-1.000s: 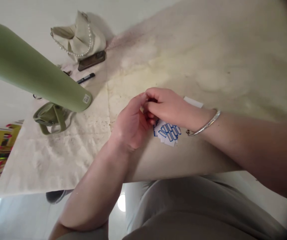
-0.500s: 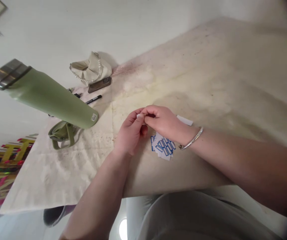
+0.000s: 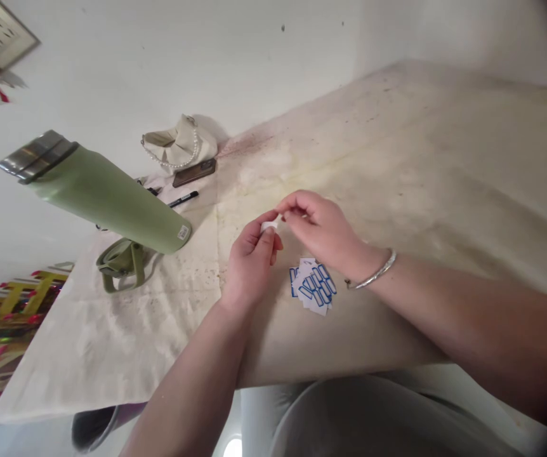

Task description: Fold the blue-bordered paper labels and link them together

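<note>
My left hand (image 3: 249, 260) pinches a small white paper piece (image 3: 268, 226) between thumb and fingers, above the table. Close by on the right, my right hand (image 3: 318, 225) has its thumb and index finger drawn together near the paper's upper right edge. Whether those fingertips hold anything is too small to make out. Below the right hand lies a loose pile of white paper slips (image 3: 314, 289) with blue-outlined rectangular shapes on them. A silver bangle (image 3: 375, 273) is on my right wrist.
A tall green bottle (image 3: 112, 197) with a metal cap stands at left, beside a green strapped case (image 3: 121, 260). Behind are a black pen (image 3: 184, 198), a phone (image 3: 195, 172) and a cream bag (image 3: 178, 143) with a pearl strap. A cloth (image 3: 112, 355) covers the table.
My right hand has drawn slightly away from my left, exposing more of the white paper piece. The white slip seen behind my right wrist is now out of sight. The view has shifted a little.
</note>
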Demonstrator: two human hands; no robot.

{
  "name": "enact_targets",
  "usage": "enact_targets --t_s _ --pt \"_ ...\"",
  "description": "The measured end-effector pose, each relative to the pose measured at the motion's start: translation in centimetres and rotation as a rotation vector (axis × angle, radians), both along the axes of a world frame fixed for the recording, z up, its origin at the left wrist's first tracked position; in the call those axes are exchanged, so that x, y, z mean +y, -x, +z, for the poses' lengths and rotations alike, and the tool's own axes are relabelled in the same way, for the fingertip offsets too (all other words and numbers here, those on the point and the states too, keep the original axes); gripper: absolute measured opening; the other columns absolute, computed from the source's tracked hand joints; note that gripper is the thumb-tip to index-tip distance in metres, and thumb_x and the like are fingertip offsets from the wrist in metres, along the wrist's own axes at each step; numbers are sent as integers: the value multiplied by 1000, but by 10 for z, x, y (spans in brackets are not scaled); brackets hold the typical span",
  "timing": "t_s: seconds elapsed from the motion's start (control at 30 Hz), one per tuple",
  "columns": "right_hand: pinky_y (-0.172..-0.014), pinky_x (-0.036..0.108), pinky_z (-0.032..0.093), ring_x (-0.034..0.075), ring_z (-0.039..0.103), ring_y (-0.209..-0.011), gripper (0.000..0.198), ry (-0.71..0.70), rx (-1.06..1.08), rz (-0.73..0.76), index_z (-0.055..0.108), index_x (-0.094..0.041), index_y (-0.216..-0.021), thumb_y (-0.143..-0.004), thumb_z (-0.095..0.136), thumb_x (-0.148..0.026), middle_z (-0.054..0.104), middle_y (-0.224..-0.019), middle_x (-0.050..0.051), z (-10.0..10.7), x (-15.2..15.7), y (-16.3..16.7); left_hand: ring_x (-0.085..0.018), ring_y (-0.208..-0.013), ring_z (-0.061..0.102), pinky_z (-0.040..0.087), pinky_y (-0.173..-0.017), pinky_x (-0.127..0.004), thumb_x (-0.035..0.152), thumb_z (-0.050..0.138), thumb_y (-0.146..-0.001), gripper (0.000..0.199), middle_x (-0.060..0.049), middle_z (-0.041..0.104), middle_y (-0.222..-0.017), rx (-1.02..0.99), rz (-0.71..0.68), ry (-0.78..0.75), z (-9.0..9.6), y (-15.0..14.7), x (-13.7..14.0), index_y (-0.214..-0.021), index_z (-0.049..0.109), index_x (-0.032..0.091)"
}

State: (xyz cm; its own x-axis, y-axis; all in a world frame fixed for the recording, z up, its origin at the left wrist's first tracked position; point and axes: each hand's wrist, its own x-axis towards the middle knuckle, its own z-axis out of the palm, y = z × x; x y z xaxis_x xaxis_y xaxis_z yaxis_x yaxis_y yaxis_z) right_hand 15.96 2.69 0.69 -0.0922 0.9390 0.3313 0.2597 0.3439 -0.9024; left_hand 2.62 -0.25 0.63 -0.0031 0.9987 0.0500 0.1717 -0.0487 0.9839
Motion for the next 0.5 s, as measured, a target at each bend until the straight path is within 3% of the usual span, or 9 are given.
enact_targets --t_s 0.13,0.23,0.4,0.5 --pt "-69 27 43 14 56 -74 18 -34 -57 -200 62 -17 -88 -77 48 -17 64 -84 2 -3 21 -13 -7 -48 38 30 -47 -21 37 52 -86 22 3 48 -61 -18 24 40 1 1 -1 -91 64 20" --pt "-73 29 44 16 58 -80 20 -55 -191 -245 63 -17 -89 -78 46 -20 65 -89 4 -8 35 -23 -7 -46 37 28 -45 -21 40 53 -86 23 3 46 -57 -36 23 43 2 1 -2 -84 64 20" --pt "-86 38 43 27 55 -103 33 -11 -693 -90 63 -13 -105 -82 47 -29 62 -107 14 -18 43 -32 -7 -47 38 30 -46 -21 41 51 -87 25 2 48 -56 11 11 21 4 0 -5 -80 63 19" --pt "-89 41 40 30 50 -108 34 -16 -898 32 65 -15 -101 -83 48 -36 60 -107 16 -23 42 -31 -8 -47 39 30 -46 -21 42 51 -86 26 2 50 -57 29 19 18 4 0 -6 -81 63 20"
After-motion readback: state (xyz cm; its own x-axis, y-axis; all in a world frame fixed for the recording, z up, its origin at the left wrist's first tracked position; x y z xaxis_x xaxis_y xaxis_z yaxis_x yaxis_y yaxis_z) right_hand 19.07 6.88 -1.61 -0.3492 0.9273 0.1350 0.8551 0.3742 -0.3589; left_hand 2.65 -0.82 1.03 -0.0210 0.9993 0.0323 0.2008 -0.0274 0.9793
